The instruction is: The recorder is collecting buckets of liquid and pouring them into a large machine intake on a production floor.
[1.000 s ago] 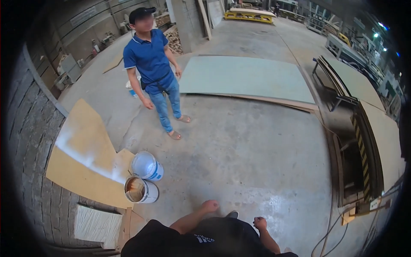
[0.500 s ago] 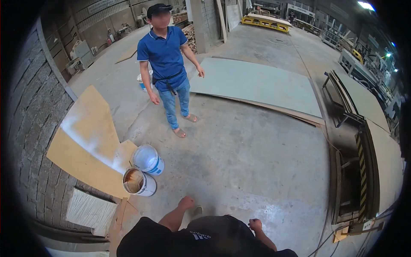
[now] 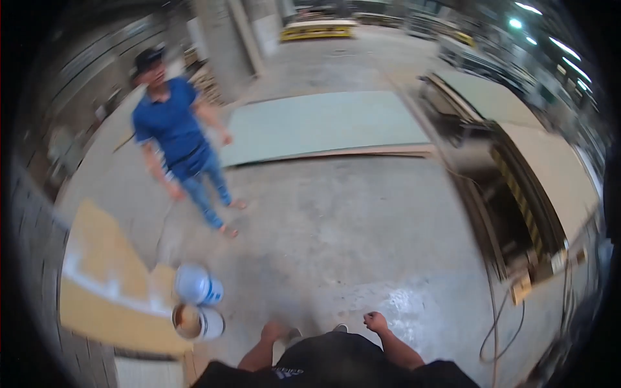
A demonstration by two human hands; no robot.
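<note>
My left hand (image 3: 273, 330) hangs low in front of my body, over the concrete floor. Motion smears its fingers, so I cannot tell whether they are open or closed. My right hand (image 3: 374, 321) is held out lower right of centre with its fingers curled closed; whatever is inside them, if anything, is hidden. Neither hand touches any object around me. Nearest to the left hand stand two pails: one with brownish contents (image 3: 212, 324), and a white-and-blue pail (image 3: 210, 290) just beyond it. My shoes show between the hands.
A person in a blue shirt (image 3: 169, 119) stands ahead left. Beyond lies a low stack of pale green boards (image 3: 323, 123). Tan sheets with white spray marks (image 3: 107, 310) lie left. At right are a dark frame with striped edging (image 3: 517, 194) and a cable (image 3: 497, 355) on the floor.
My view has swung right, so the person, pails and boards sit further left. My right hand appears raised and nearer the middle; the left has shifted slightly down and blurred.
</note>
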